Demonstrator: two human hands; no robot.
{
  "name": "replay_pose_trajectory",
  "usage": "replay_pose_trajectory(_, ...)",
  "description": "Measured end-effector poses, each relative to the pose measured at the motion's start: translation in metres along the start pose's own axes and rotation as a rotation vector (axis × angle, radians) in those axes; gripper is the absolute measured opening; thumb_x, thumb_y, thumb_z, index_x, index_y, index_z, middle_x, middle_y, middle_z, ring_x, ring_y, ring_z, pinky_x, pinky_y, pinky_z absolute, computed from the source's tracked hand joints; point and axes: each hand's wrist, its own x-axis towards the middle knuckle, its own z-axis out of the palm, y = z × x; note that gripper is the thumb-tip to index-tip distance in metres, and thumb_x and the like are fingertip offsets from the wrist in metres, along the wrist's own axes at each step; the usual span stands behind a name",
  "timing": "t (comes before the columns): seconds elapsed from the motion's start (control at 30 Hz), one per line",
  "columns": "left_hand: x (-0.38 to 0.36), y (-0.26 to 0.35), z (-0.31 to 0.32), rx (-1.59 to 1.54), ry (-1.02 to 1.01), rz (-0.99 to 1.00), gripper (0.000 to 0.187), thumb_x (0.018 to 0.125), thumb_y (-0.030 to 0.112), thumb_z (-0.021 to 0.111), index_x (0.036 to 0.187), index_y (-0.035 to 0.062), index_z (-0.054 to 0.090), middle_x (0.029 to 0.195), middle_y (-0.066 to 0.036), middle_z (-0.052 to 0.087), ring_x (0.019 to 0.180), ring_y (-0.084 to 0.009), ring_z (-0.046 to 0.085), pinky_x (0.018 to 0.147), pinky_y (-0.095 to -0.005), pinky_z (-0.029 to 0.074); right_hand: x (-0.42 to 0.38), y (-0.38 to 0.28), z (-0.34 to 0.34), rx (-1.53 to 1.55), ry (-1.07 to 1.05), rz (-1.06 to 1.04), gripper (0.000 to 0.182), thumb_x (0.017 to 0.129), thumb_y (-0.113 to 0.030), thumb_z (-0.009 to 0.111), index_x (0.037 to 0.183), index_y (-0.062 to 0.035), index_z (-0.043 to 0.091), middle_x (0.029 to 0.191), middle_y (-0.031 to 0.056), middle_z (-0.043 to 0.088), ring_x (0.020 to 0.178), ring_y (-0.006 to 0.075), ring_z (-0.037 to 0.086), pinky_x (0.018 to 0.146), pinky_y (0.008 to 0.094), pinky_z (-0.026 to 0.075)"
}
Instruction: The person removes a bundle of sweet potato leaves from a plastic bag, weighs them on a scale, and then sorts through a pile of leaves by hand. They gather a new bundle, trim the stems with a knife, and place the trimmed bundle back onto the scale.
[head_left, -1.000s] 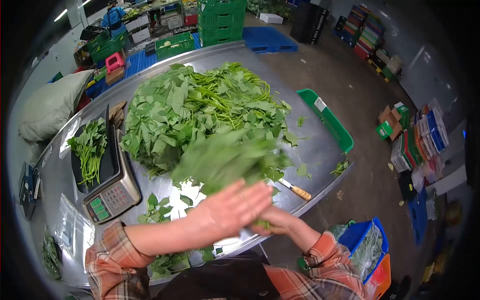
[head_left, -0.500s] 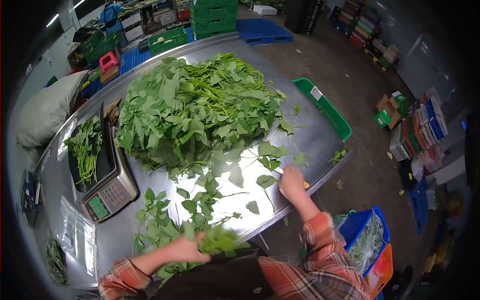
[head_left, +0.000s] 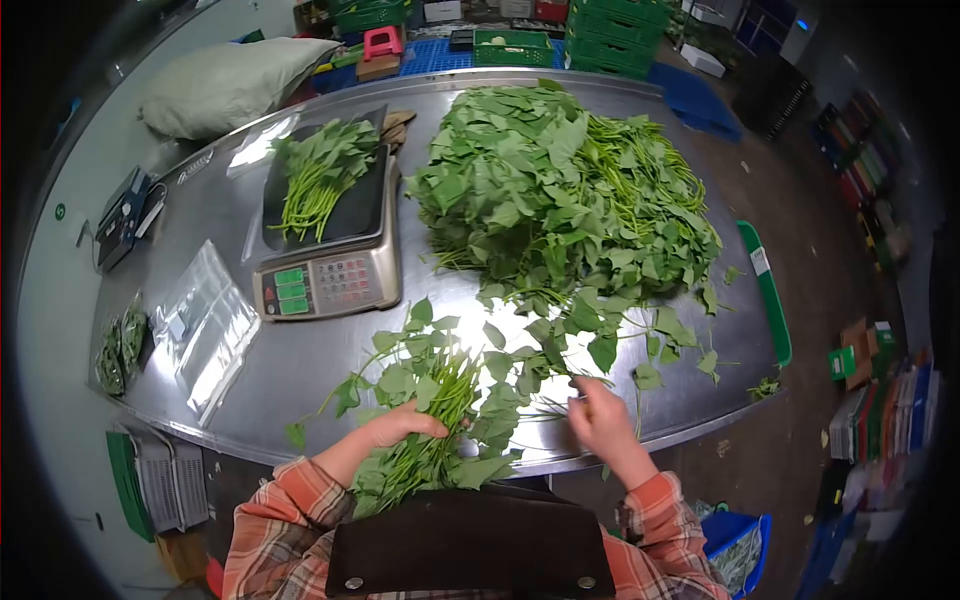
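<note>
My left hand [head_left: 408,424] is wrapped round a bunch of leafy green stems [head_left: 445,400] near the table's front edge. To its right, my right hand [head_left: 598,415] has its fingers pinched together at thin stems among loose leaves. Behind the hands rises a large heap of leafy greens [head_left: 570,190] on the metal table [head_left: 330,370]. A smaller bunch [head_left: 325,175] lies on the black pan of the scale [head_left: 340,282], left of the heap.
Clear plastic bags [head_left: 205,330] and packed greens [head_left: 122,345] lie at the table's left. A green crate [head_left: 765,290] stands beside the right edge. A large pale sack [head_left: 230,85] sits behind the table, and a blue crate [head_left: 738,550] is at the lower right.
The view has swung left. My left hand and its bunch are now farther over the table, with more stems showing. My right hand has moved closer to my left hand.
</note>
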Motion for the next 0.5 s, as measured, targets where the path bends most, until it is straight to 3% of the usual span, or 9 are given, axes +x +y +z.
replay_pose_trajectory(0.07,-0.01,-0.001,-0.004,-0.015,0.002,-0.017,0.048,0.075,0.016,0.061,0.12,0.0005,0.053,0.114,-0.007,0.059,0.108,-0.0176,0.051,0.097,-0.0295,0.036,0.022,-0.041,0.011,0.035,-0.087,-0.217,0.024,0.078,-0.008,0.064,0.1,-0.0031,0.055,0.078,0.0123,0.057,0.061,0.0271,0.059,0.055,0.0355,0.047)
replay_pose_trajectory(0.17,-0.024,0.005,-0.002,-0.042,-0.036,0.0,0.05,0.076,0.017,0.062,0.122,0.0002,0.051,0.117,-0.008,0.058,0.109,-0.0179,0.051,0.098,-0.03,0.035,0.047,-0.078,0.036,-0.067,-0.062,-0.465,0.026,0.073,-0.006,0.067,0.095,-0.0057,0.053,0.074,0.0102,0.051,0.058,0.0265,0.056,0.053,0.0366,0.045)
replay_pose_trajectory(0.27,-0.035,0.003,-0.003,0.037,-0.115,0.089,0.049,0.076,0.017,0.062,0.121,0.0004,0.052,0.116,-0.007,0.059,0.109,-0.0178,0.051,0.097,-0.0306,0.037,0.062,-0.061,0.064,-0.168,-0.044,-0.465,0.019,0.076,-0.003,0.06,0.092,-0.0076,0.052,0.071,0.0094,0.046,0.066,0.0272,0.056,0.056,0.0365,0.047)
replay_pose_trajectory(0.3,-0.035,-0.003,-0.01,0.072,-0.152,0.11,0.05,0.076,0.02,0.065,0.12,0.002,0.053,0.112,-0.008,0.06,0.106,-0.0188,0.052,0.095,-0.0313,0.038,0.061,-0.048,0.071,-0.184,-0.088,-0.45,0.017,0.078,-0.003,0.058,0.093,-0.008,0.053,0.074,0.0103,0.05,0.072,0.0282,0.057,0.058,0.0366,0.047)
replay_pose_trajectory(0.4,-0.069,0.019,-0.012,0.771,-0.085,0.116,0.053,0.074,0.026,0.068,0.12,0.0032,0.052,0.108,-0.009,0.06,0.102,-0.0194,0.053,0.093,-0.0304,0.039,0.048,0.006,0.075,-0.212,-0.168,-0.021,0.019,0.079,-0.005,0.058,0.097,-0.008,0.054,0.078,0.0112,0.054,0.071,0.0299,0.058,0.058,0.037,0.048)
replay_pose_trajectory(0.43,-0.075,0.024,-0.008,0.722,-0.013,0.205,0.056,0.074,0.031,0.068,0.121,0.0044,0.051,0.108,-0.011,0.06,0.098,-0.0193,0.055,0.089,-0.0285,0.041,0.048,0.008,0.073,-0.19,-0.151,-0.036,0.021,0.078,-0.004,0.059,0.098,-0.0067,0.053,0.078,0.0121,0.056,0.071,0.0307,0.059,0.058,0.0374,0.048)
replay_pose_trajectory(0.5,-0.067,0.031,-0.011,0.671,0.05,0.076,0.054,0.074,0.029,0.067,0.12,0.0045,0.051,0.106,-0.011,0.061,0.096,-0.0187,0.055,0.088,-0.0281,0.042,0.041,0.003,0.059,-0.146,-0.141,-0.055,0.025,0.077,-0.003,0.063,0.099,-0.0043,0.052,0.078,0.0139,0.059,0.069,0.0321,0.061,0.058,0.0383,0.049)
